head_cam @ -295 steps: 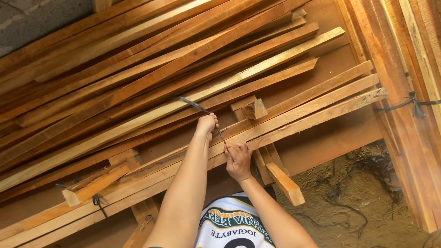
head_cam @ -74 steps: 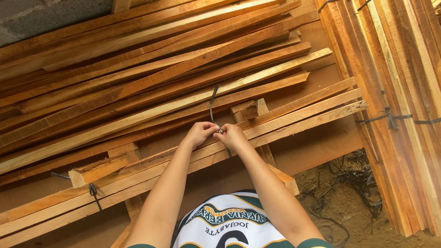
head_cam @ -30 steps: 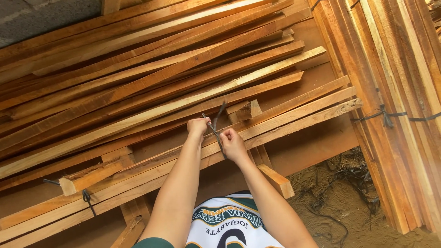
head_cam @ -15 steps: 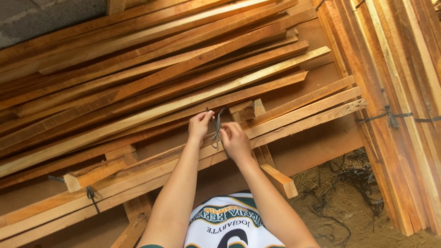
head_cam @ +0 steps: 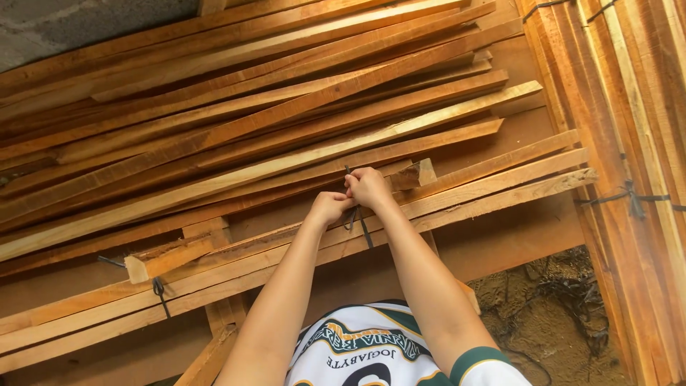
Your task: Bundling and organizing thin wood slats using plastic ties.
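My left hand [head_cam: 329,208] and my right hand [head_cam: 368,187] meet over a bundle of long wooden slats [head_cam: 486,187] that runs from lower left to upper right. Both pinch a dark strap [head_cam: 365,232] wrapped across the bundle; its loose end hangs down below my right hand. The right hand sits slightly higher and farther than the left. A short wood block [head_cam: 413,175] lies just to the right of my right hand.
A second dark tie [head_cam: 158,289] binds the same bundle at the left, beside a wood offcut [head_cam: 168,256]. Loose slats [head_cam: 250,107] are piled behind. Another tied stack [head_cam: 629,179] stands at the right. Sandy ground with dark strap scraps [head_cam: 550,307] lies at lower right.
My hands, apart half a second ago with the strap looped between them, have come together on it. The right hand moved up past the left. The view shifted a little.
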